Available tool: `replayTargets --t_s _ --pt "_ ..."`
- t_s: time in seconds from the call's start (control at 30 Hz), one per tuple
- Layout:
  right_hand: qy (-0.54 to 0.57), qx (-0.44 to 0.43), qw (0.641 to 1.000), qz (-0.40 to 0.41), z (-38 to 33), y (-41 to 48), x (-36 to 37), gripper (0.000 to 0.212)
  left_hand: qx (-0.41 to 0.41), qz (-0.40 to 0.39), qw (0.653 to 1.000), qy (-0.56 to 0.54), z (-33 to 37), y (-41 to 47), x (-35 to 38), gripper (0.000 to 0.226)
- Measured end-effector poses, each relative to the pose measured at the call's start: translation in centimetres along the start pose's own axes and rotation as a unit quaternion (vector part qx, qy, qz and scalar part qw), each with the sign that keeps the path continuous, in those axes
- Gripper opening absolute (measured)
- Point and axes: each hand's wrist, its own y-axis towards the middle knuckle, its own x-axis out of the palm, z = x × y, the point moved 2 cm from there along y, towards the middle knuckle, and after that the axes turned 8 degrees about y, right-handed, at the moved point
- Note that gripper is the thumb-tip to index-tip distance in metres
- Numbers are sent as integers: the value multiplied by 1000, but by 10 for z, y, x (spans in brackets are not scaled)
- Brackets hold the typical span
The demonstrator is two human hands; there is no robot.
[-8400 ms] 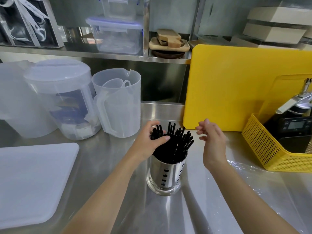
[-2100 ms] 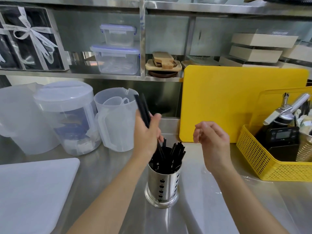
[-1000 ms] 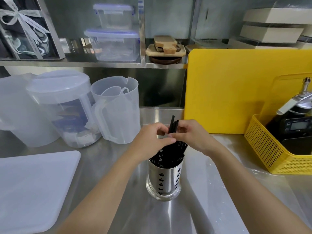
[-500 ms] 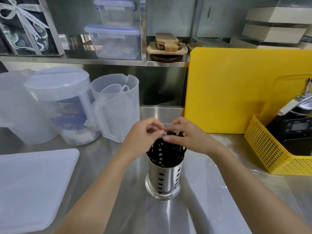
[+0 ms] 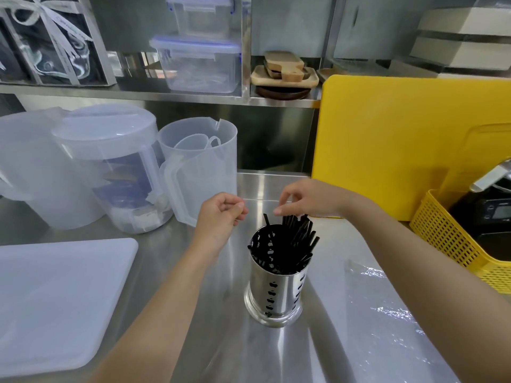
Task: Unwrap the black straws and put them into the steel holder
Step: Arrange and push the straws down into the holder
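Steel holder: we see it upright on the steel counter, between our two forearms.
Black straws: they stand loose inside the holder, most leaning toward its right rim, tips above the edge.
Left hand: just left of the holder, fingers curled shut, thumb against forefinger; we cannot tell whether anything is pinched.
Right hand: we hold it over the straw tips, fingers bent downward, fingertips just above or touching them; a grip is not clear.
Clear wrap: it lies flat on the counter right of the holder.
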Motion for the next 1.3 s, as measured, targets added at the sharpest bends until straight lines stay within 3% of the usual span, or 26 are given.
replayTargets --t_s 0.23,0.5,0.73,0.9,1.0,1.07,1.23,1.3 --pt "-85 -3 993 -81 -18 20 7 33 -25 -35 999 11 -10 2 11 15" --pt "-32 3 995 -98 -16 23 8 5 -33 -58 998 15 -17 2 14 12" --pt "-55 -2 995 -89 -22 23 11 23 -38 -59 997 8 -20 2 15 11" --pt "-72 -30 993 -90 -28 25 15 4 -32 -81 996 6 -20 1 17 11" --pt "-62 -40 993 -88 -32 25 17 7 -25 -91 996 1 -21 2 16 16" --pt "-57 -40 994 -83 -33 25 16 15 -11 -118 993 0 -22 2 15 27" --pt "-32 -28 997 -69 -31 25 14 9 -3 -240 970 -46 -26 0 12 34" --pt "-24 -33 996 -82 -32 24 16 12 -8 -243 968 -59 -28 1 12 37"
